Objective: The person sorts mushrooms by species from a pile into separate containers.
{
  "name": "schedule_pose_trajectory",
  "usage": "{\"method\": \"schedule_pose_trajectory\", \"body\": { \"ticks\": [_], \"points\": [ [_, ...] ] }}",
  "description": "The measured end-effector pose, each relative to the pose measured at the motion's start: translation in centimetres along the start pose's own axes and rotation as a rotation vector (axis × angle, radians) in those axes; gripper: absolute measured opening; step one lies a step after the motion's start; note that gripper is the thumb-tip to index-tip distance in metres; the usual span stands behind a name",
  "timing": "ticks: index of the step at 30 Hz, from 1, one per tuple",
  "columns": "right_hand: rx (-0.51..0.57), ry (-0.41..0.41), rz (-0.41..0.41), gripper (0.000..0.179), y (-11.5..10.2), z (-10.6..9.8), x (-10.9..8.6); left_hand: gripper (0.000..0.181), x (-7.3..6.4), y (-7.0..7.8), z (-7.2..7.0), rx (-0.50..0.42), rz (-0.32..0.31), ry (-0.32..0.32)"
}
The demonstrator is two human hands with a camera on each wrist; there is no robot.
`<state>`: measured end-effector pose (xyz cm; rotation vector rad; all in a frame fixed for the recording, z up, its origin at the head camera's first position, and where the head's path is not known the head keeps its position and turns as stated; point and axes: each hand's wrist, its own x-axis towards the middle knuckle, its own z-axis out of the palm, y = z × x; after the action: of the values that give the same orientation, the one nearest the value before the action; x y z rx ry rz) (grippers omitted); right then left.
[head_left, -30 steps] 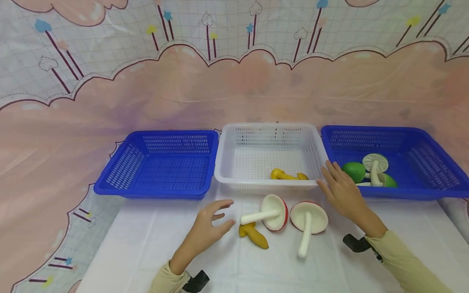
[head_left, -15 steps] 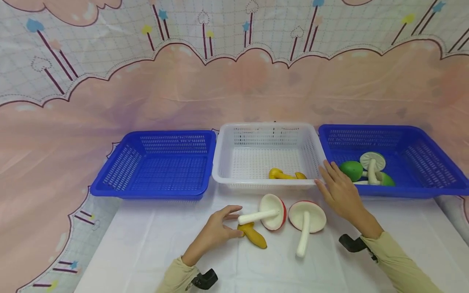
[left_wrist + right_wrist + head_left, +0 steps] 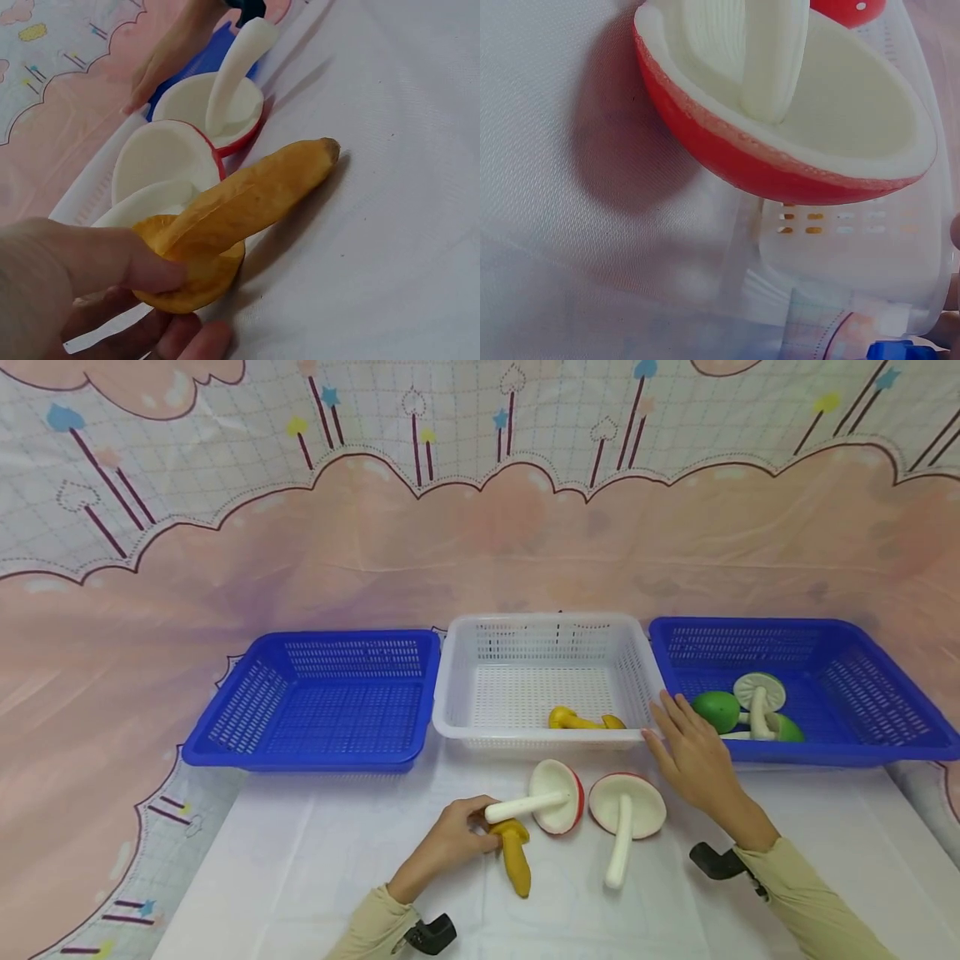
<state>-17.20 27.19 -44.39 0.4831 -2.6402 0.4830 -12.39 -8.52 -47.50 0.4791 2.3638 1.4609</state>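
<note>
My left hand (image 3: pixel 452 839) pinches the cap of a mustard-yellow toy mushroom (image 3: pixel 515 858); in the left wrist view the thumb lies on its cap, with fingers underneath. The mushroom's stem points toward the near side of the table. Just beyond it lies a red-capped toy mushroom (image 3: pixel 558 802), white underside showing, its stem over the yellow cap. A second red-capped mushroom (image 3: pixel 627 814) lies to the right. My right hand (image 3: pixel 697 760) rests with fairly straight fingers at the front right corner of the white basket (image 3: pixel 517 733), beside the right blue basket (image 3: pixel 840 755).
Inside the white basket lies a yellow mushroom (image 3: pixel 577 719). Several green-capped mushrooms (image 3: pixel 716 711) are in the right blue basket. Another blue basket (image 3: pixel 300 758) stands at the left. White cloth (image 3: pixel 300 860) covers the table, with a patterned curtain (image 3: pixel 450 560) behind.
My left hand has moved right and taken hold of the yellow mushroom, whose stem has swung toward the near side. My right hand stays at the white basket's corner.
</note>
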Motion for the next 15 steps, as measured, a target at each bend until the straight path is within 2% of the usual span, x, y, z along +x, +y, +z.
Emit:
{"method": "schedule_pose_trajectory", "body": {
  "ticks": [8, 15],
  "points": [
    [0.008, -0.009, 0.017, 0.049, 0.1, -0.24, 0.01, 0.025, -0.02, 0.4, 0.59, 0.031, -0.015, 0.101],
    [0.01, -0.014, 0.021, 0.048, -0.07, -0.46, 0.19, 0.024, -0.9, 0.78, -0.22, 0.031, -0.034, 0.221]
  ]
}}
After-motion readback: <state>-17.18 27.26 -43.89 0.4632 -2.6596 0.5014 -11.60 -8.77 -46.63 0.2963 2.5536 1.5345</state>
